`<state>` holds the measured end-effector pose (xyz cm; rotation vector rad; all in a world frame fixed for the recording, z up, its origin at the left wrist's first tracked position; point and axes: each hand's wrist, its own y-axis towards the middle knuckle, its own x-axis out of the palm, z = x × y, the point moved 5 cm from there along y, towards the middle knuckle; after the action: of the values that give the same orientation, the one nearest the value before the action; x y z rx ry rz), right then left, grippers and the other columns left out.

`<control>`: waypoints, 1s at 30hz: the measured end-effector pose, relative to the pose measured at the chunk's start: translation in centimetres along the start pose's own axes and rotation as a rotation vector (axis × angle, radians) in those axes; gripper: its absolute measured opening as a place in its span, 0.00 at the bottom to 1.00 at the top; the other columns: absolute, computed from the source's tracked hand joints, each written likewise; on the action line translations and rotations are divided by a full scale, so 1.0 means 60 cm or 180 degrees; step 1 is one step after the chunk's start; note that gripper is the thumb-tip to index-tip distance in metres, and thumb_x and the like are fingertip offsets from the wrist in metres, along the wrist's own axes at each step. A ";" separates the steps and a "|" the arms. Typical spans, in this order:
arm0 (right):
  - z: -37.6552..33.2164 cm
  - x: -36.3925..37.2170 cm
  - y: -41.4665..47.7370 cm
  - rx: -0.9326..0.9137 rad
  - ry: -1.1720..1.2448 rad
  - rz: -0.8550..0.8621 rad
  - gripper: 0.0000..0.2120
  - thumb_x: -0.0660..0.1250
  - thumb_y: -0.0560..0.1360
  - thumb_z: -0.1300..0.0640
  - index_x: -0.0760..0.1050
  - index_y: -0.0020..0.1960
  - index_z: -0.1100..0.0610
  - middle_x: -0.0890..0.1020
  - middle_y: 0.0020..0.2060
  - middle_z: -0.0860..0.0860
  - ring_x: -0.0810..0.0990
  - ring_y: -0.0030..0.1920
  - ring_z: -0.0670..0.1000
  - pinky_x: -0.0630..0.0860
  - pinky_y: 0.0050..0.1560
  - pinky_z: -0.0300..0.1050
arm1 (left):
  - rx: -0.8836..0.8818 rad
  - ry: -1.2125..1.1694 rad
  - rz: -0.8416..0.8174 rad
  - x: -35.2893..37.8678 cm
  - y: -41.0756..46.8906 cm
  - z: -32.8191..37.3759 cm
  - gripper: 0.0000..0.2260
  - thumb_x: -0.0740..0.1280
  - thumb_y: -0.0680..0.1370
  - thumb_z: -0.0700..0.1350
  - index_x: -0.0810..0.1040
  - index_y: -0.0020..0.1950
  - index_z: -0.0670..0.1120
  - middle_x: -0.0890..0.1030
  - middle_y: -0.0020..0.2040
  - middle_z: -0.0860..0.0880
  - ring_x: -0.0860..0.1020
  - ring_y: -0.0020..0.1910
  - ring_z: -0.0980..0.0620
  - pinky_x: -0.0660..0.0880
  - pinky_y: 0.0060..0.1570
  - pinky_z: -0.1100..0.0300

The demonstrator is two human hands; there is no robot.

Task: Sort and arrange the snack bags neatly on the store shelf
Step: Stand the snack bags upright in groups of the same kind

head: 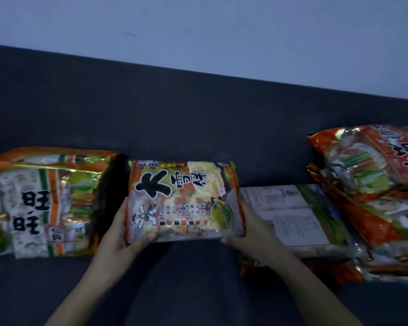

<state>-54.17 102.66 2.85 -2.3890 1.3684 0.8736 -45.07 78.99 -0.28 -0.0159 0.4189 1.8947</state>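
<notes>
Two bare forearms are seen rising from the lower edge of the frame. The left hand (118,238) and the right hand (252,234) are closed on the lower corners of the middle snack bag (181,201), held at the centre of the frame. The thumbs are laid on its front near the bottom edge, and the fingers (119,214) are wrapped behind its sides. The bag is rectangular, of glossy, crinkled plastic, orange-bordered, printed with bold black characters and pale round crackers. Whether it is rested on the shelf (198,114) cannot be told.

Just beside it, at the left of the frame, a larger bag (45,203) in orange, white and green is laid flat. At the right, a flat pack (290,215) with a white printed panel is partly covered by the right hand. A heap of rumpled red-orange bags (372,165) is stacked over its far side, out to the right edge. The shelf surface is dark grey and matte. Beyond it, the top of the frame is filled by a pale bluish wall (222,31).
</notes>
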 end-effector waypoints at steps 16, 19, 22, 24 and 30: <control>0.110 0.144 -0.005 0.0654 -0.1119 -0.0013 0.45 0.70 0.72 0.56 0.43 0.77 0.56 0.54 0.75 0.51 0.56 0.75 0.51 0.58 0.73 0.44 | -0.0556 0.2047 -0.0259 0.008 -0.042 -0.157 0.51 0.57 0.64 0.74 0.57 0.75 0.40 0.60 0.75 0.41 0.55 0.75 0.42 0.52 0.74 0.48; 0.065 0.111 -0.022 0.0290 -0.1151 0.0096 0.41 0.68 0.74 0.55 0.44 0.77 0.55 0.48 0.75 0.46 0.46 0.75 0.45 0.47 0.72 0.35 | -0.0063 0.2112 -0.0121 0.041 -0.033 -0.101 0.53 0.54 0.62 0.76 0.51 0.76 0.42 0.50 0.77 0.48 0.45 0.76 0.52 0.45 0.75 0.54; 0.008 0.038 -0.045 0.0012 -0.0971 0.0356 0.35 0.67 0.75 0.55 0.50 0.76 0.51 0.52 0.70 0.37 0.44 0.70 0.34 0.43 0.66 0.25 | 0.0130 0.1491 -0.0467 0.106 -0.018 -0.036 0.45 0.69 0.70 0.63 0.47 0.77 0.51 0.47 0.73 0.61 0.42 0.73 0.62 0.51 0.75 0.51; -0.015 -0.032 -0.061 -0.0181 -0.0920 0.0714 0.30 0.67 0.75 0.56 0.59 0.73 0.51 0.59 0.66 0.38 0.52 0.69 0.34 0.46 0.62 0.18 | 0.0303 0.1314 -0.0697 0.156 -0.005 0.002 0.41 0.70 0.72 0.55 0.49 0.77 0.51 0.49 0.75 0.60 0.45 0.75 0.61 0.49 0.75 0.55; 0.023 -0.288 -0.147 -0.0156 -0.1582 0.2276 0.27 0.70 0.72 0.54 0.66 0.68 0.58 0.70 0.66 0.54 0.66 0.66 0.49 0.62 0.67 0.39 | 0.0701 0.0588 -0.1720 0.339 0.026 0.126 0.42 0.63 0.68 0.69 0.44 0.74 0.60 0.50 0.71 0.70 0.48 0.70 0.71 0.50 0.66 0.74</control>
<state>-53.73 120.00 11.69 -1.5091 1.9832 1.5462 -52.39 99.22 2.94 -0.1444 0.6733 1.3128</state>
